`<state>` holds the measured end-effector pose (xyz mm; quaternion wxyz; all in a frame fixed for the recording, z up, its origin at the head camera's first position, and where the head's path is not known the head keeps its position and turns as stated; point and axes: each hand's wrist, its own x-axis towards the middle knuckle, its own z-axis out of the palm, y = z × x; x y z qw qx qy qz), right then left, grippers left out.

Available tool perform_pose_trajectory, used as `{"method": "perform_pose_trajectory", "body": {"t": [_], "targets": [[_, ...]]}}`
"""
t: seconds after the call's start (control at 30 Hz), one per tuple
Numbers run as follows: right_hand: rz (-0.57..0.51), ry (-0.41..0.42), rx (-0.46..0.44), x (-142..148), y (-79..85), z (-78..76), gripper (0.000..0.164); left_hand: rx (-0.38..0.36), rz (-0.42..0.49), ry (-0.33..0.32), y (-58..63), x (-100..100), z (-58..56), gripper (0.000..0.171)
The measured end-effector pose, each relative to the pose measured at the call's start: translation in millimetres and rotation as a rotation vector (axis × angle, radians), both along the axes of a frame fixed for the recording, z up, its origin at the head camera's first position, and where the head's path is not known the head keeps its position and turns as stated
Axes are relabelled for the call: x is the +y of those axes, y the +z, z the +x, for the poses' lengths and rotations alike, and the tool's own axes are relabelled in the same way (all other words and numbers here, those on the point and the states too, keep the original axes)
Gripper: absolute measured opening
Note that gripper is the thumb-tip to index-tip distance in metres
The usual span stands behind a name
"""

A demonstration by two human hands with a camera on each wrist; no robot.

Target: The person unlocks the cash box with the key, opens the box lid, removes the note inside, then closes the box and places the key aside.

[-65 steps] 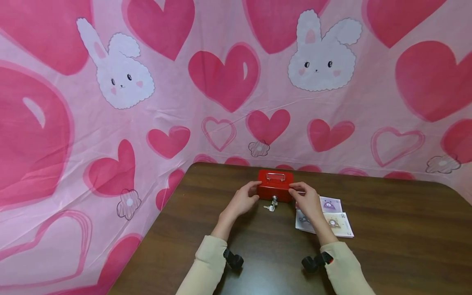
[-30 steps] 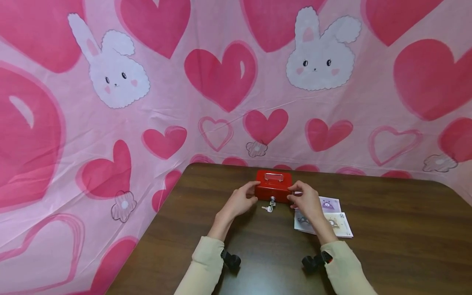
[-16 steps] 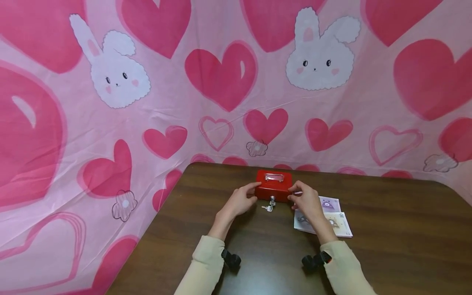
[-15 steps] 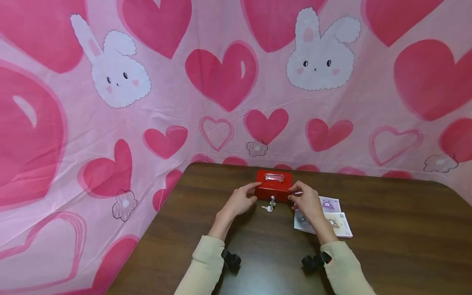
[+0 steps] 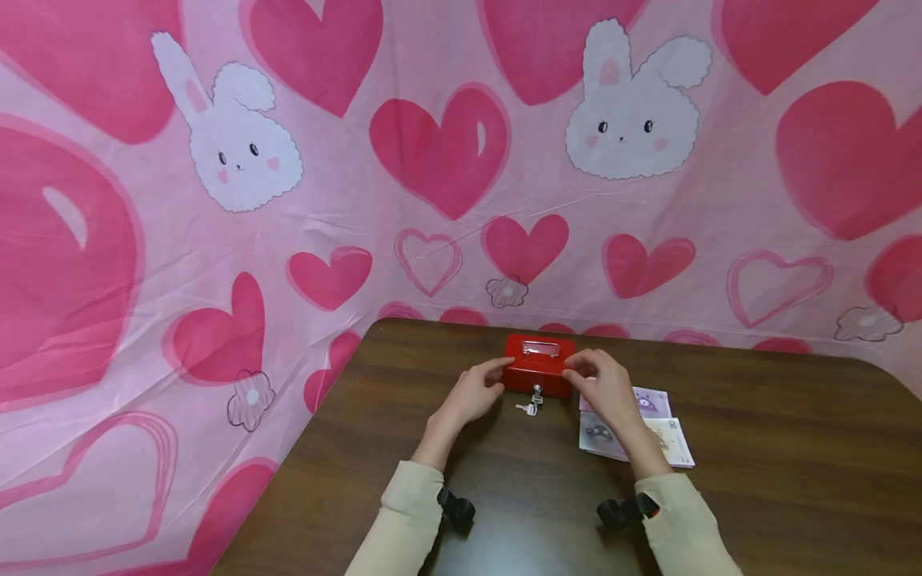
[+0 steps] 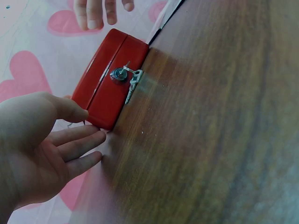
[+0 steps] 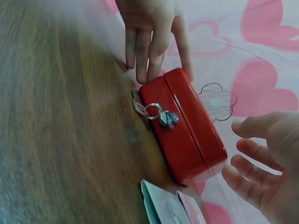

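Note:
A closed red cash box (image 5: 529,380) with a silver lid handle (image 5: 540,350) stands near the table's far edge. From its front lock hang two small keys (image 5: 531,409) on a ring. My left hand (image 5: 471,392) touches the box's left end, thumb by the lid and the other fingers loosely extended at the side, as the left wrist view shows. At the right end, my right hand (image 5: 608,392) has its fingers loosely bent. In the right wrist view that hand (image 7: 275,163) holds nothing and shows a gap to the red box (image 7: 184,149).
Colourful play banknotes (image 5: 677,448) lie in overlapping piles right of the box, partly under my right forearm. The brown wooden table (image 5: 778,480) spreads to the front and right. A pink cloth (image 5: 432,264) with hearts and rabbits hangs behind and on the left.
My right hand has drawn slightly right and up from the box's right end. The left hand keeps its place at the left end, and the head view has shifted a little.

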<state>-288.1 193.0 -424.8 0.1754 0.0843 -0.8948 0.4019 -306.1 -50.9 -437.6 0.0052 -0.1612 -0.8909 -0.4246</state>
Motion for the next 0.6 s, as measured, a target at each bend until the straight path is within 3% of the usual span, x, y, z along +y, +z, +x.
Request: {"method": "perform_pose_trajectory", "body": {"t": [0.13, 0.6], "targets": [[-0.008, 0.018, 0.003, -4.9, 3.4, 2.4, 0.017, 0.000, 0.001, 0.005, 1.0, 0.3, 0.1, 0.049], [-0.063, 0.099, -0.152, -28.7, -1.7, 10.5, 0.020, -0.017, 0.009, 0.000, 1.5, -0.3, 1.4, 0.049]]}}
